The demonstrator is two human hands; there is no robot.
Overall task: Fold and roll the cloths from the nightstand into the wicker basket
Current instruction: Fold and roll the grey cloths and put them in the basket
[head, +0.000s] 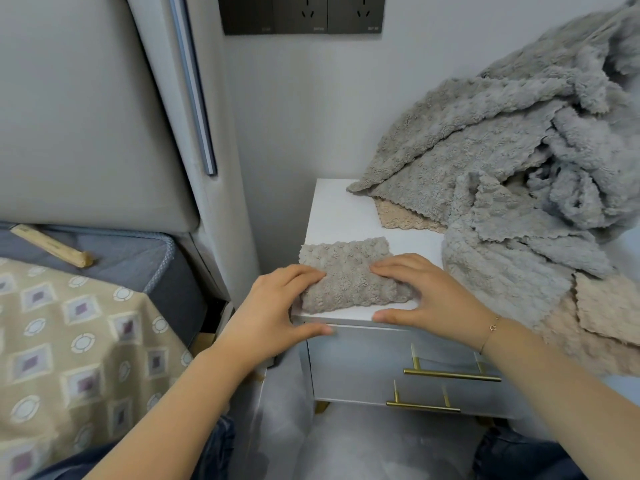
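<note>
A small grey fluffy cloth (346, 271), folded into a strip and partly rolled at its near end, lies on the front of the white nightstand (332, 209). My left hand (277, 303) curls its fingers over the roll's left end, thumb at the nightstand's front edge. My right hand (426, 292) lies over the roll's right end with fingers bent on it and the thumb along the edge. A heap of grey and beige cloths (519, 174) covers the right side of the nightstand. No wicker basket is in view.
A bed with a patterned beige cover (76, 341) and a padded headboard (86, 116) stands at the left. A wooden stick (52, 245) lies on the mattress. The nightstand has two drawers with gold handles (450, 375). Wall sockets (301, 13) sit above.
</note>
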